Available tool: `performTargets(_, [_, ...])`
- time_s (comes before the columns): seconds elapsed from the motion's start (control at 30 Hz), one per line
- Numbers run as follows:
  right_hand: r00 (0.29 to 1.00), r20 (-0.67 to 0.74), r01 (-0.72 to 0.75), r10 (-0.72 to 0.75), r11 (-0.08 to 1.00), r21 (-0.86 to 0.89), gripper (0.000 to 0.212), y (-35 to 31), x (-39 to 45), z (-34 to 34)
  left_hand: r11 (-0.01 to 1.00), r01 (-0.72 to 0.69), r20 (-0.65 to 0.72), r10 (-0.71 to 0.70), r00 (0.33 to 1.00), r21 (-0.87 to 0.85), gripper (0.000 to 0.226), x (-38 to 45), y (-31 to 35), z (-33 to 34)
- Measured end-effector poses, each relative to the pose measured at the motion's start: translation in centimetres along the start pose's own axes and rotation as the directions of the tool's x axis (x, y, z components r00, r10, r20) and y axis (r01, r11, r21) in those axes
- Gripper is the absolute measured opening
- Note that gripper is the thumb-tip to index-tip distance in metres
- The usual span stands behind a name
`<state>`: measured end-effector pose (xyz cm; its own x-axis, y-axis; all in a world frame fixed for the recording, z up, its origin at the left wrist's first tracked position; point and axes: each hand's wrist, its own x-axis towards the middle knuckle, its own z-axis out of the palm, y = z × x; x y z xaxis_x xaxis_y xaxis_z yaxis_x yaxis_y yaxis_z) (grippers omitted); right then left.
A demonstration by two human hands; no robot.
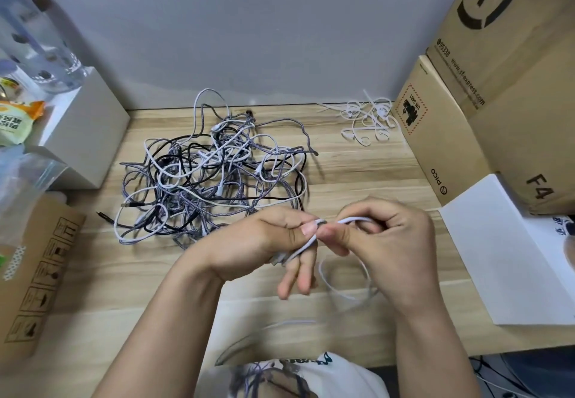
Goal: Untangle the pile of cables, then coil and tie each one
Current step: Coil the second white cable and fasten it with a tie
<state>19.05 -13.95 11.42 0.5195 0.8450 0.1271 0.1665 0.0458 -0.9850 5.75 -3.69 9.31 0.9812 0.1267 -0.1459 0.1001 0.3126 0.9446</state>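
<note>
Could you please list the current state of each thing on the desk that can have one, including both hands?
Cable pile: tangled, lying on the desk.
White cable: pulled free of the pile, pinched by both hands, loop hanging below.
Left hand: pinches the white cable.
Right hand: curled round the white cable.
Cable ties: loose, unused, by the cardboard box.

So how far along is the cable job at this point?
Early. No finished coil shows on the table. Both the left hand and right hand hold one white cable, looping it. The tangled pile remains, and the white ties lie apart, untouched.
</note>
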Motion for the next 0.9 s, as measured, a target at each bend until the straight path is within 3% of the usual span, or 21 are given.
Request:
performTargets(0.1, [0.987, -0.139, 0.092, -0.082, 0.993, 0.067, 0.015, 0.0, 0.7, -0.7, 0.942, -0.082, 0.151, 0.137, 0.979, -0.324, 0.030, -0.1, -0.2, 0.5])
performTargets(0.17, [0.983, -0.160, 0.105, -0.089, 0.990, 0.093, 0.007, 0.6, 1.4, -0.9, 0.860, -0.151, 0.139, 0.247, 0.959, -0.488, 0.024, 0.2, -0.1, 1.2])
performTargets(0.27, [0.999, -0.028, 0.042, -0.043, 0.999, -0.020, 0.004, 2.0, 2.0, -0.5, 0.656, -0.255, -0.028, 0.336, 0.942, -0.711, 0.026, 0.8, 0.4, 1.1])
performTargets(0.37, [0.978, 0.201, -0.016, 0.049, 0.986, -0.164, 0.014, 3.2, 1.8, -0.1, 0.529, -0.390, -0.225, 0.350, 0.909, -0.754, 0.034, 1.2, 0.6, 0.2])
performTargets(0.5, [0.935, 0.322, -0.024, 0.148, 0.933, -0.360, 0.018, 3.7, 0.9, 0.5, 0.621, -0.526, -0.503, 0.235, 0.832, -0.581, 0.040, 2.0, 0.6, 0.9])
performTargets(0.6, [0.931, 0.329, 0.016, 0.156, 0.886, -0.464, 0.022, 3.8, 0.3, 1.1, 0.673, -0.548, -0.577, 0.215, 0.788, -0.497, 0.038, 2.6, 0.3, 1.5])
performTargets(0.7, [0.930, 0.332, 0.044, 0.155, 0.852, -0.521, 0.030, 3.5, -0.2, 1.1, 0.786, -0.520, -0.626, 0.227, 0.746, -0.334, 0.041, 2.9, -0.3, 1.3])
performTargets(0.8, [0.941, 0.321, 0.109, 0.106, 0.804, -0.584, 0.028, 3.2, -0.5, 1.3, 0.910, -0.411, -0.610, 0.299, 0.734, -0.047, 0.042, 3.2, -1.0, 1.6])
performTargets(0.9, [0.932, 0.321, 0.003, 0.170, 0.880, -0.475, 0.023, 3.1, -0.5, 1.3, 0.907, -0.284, -0.542, 0.414, 0.731, 0.311, 0.051, 3.3, -1.8, 1.6])
